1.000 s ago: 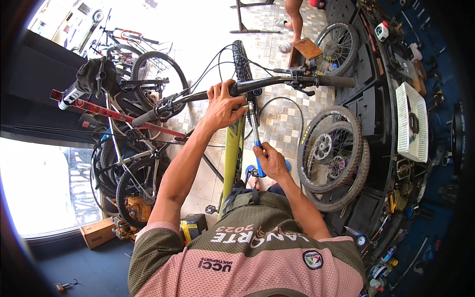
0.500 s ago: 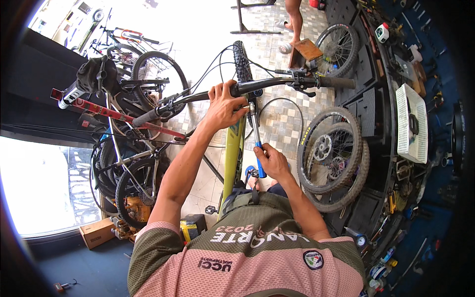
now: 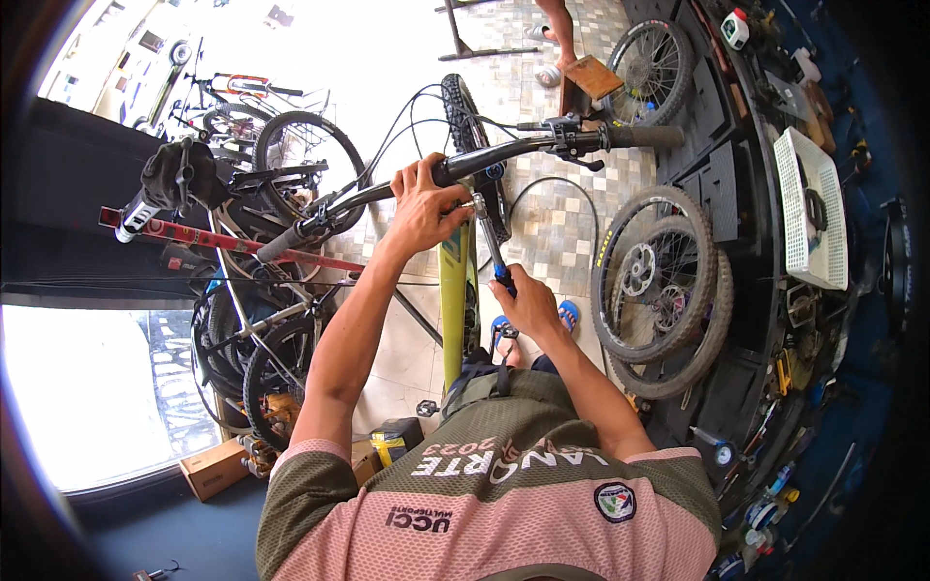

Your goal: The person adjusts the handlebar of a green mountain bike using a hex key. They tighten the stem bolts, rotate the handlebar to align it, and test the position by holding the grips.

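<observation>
A bicycle with a yellow-green frame (image 3: 452,310) stands upright before me, its front wheel (image 3: 459,102) pointing away. My left hand (image 3: 424,213) is closed over the black handlebar (image 3: 518,148) beside the stem, with the thumb reaching to the head of a wrench. That long-handled torque or ratchet wrench (image 3: 492,240) has a silver shaft and blue handle; its head is at the stem area, though the exact bolt is hidden. Closed around the handle is my right hand (image 3: 529,302), which covers most of the blue part.
Several bicycles (image 3: 291,160) crowd the left, with a red frame tube (image 3: 232,237) crossing toward me. Loose wheels (image 3: 654,281) lean at the right against black cabinets. A bench there bears a white basket (image 3: 790,208) and tools. Another person's leg (image 3: 559,34) shows at the far side.
My right hand has shifted and turned on the wrench, now covering most of its blue handle. My left hand stays at the handlebar. The view has moved slightly, and more of my sandalled feet shows.
</observation>
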Available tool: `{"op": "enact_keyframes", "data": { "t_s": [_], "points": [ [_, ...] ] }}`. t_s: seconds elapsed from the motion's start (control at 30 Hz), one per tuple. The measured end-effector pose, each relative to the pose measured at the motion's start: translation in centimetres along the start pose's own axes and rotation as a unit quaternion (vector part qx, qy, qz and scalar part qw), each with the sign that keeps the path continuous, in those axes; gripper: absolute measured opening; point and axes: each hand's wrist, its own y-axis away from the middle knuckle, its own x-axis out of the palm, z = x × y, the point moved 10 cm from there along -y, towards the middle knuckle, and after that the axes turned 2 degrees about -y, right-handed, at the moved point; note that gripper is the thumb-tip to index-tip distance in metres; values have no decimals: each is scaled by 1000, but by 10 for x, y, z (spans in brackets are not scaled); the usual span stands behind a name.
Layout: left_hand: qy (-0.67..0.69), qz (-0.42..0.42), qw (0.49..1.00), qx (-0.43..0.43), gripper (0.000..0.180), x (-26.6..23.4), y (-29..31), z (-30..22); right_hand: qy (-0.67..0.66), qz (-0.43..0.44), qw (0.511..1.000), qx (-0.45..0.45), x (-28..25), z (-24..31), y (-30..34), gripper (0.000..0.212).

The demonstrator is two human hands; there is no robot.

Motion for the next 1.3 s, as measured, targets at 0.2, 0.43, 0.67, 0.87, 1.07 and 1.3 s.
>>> {"op": "enact_keyframes", "data": {
  "t_s": [0.2, 0.43, 0.67, 0.87, 1.07, 1.3],
  "points": [
    [5, 9, 1000, -2, 21, 0, 0, -2, -33, 4, 999, 22, 9, -20, -24, 36],
    [5, 9, 1000, 6, 21, 1, -1, -2, -57, -49, 997, -10, 11, -34, -54, 40],
    [0, 11, 1000, 2, 21, 3, 0, -1, -172, -28, 982, -72, 2, -12, -56, 46],
    [-11, 10, 1000, 4, 20, 2, -2, -4, -309, -44, 945, -92, -8, 31, -62, 58],
    [-9, 13, 1000, -3, 21, 2, -3, -5, -321, -57, 941, -90, -16, 35, -77, 45],
    [-3, 6, 1000, -7, 22, 3, -1, -1, -358, 3, 930, -79, -21, 38, -101, 36]
  ]
}}
